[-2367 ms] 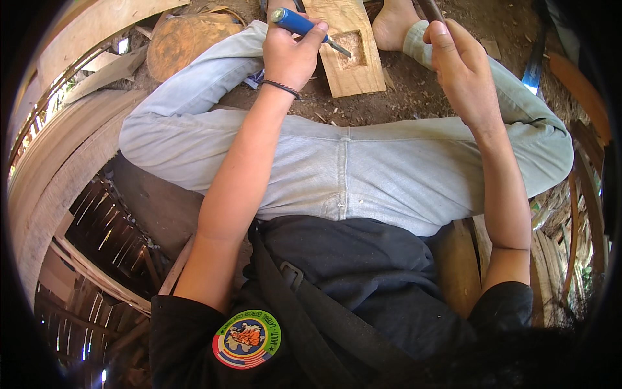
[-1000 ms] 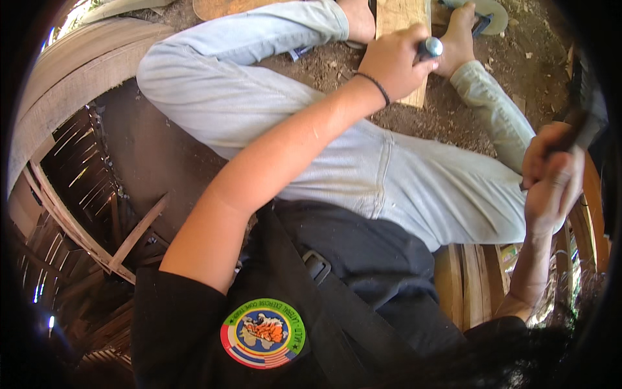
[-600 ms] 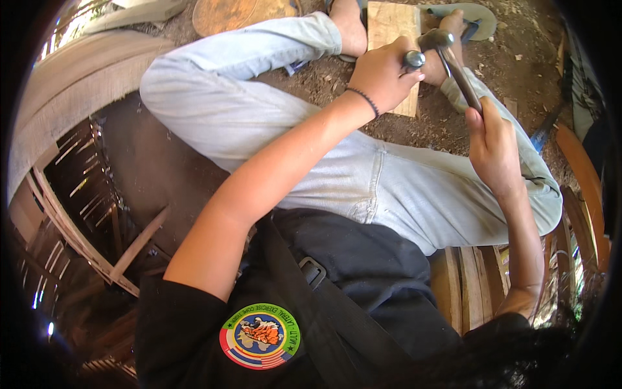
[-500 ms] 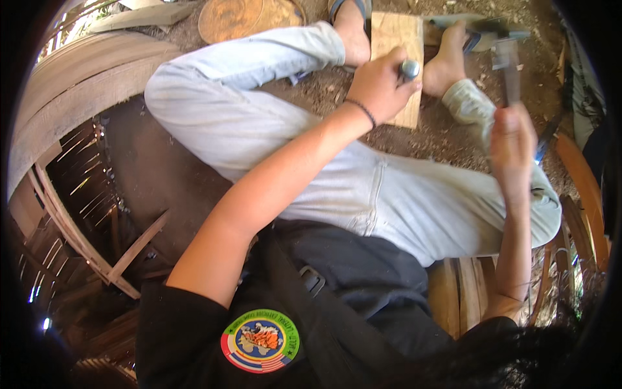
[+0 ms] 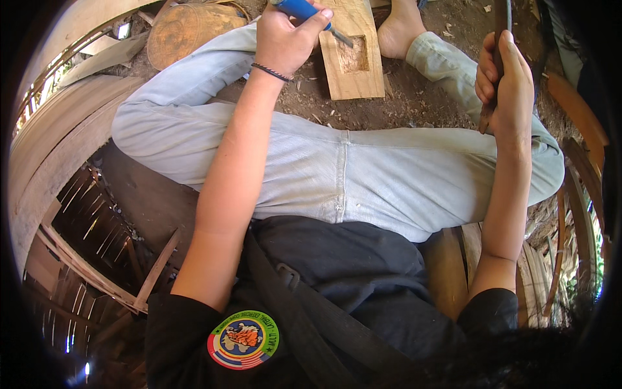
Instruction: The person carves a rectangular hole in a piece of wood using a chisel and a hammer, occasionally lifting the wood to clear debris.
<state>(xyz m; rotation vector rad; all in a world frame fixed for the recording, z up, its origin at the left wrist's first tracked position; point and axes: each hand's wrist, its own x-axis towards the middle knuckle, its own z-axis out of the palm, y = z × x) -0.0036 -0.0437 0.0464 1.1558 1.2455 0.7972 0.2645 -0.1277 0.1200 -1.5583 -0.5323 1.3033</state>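
Note:
My left hand [image 5: 285, 44] grips the blue handle of a chisel [image 5: 300, 9]. The chisel slants down to the right, its metal tip at the rough rectangular hollow in a pale wooden board [image 5: 355, 85]. That board lies on the ground beyond my lap, wood crumbs in its hollow. On the right, my right hand [image 5: 515, 84] is closed around the dark handle of a hammer [image 5: 501, 32], held roughly upright above my knee and apart from the board. The hammer's head is cut off by the top edge.
A bare foot [image 5: 400, 29] rests right beside the board. Wood chips litter the dirt floor [image 5: 427, 97]. A round wooden piece [image 5: 194, 32] lies at the far left, near a big curved timber [image 5: 65, 142]. Slats and planks [image 5: 576, 188] stand at the right.
My left hand has moved left and away with the chisel, uncovering the board's hollow. My right hand has gone from a blurred swing to a raised, steadier hold. The view has shifted.

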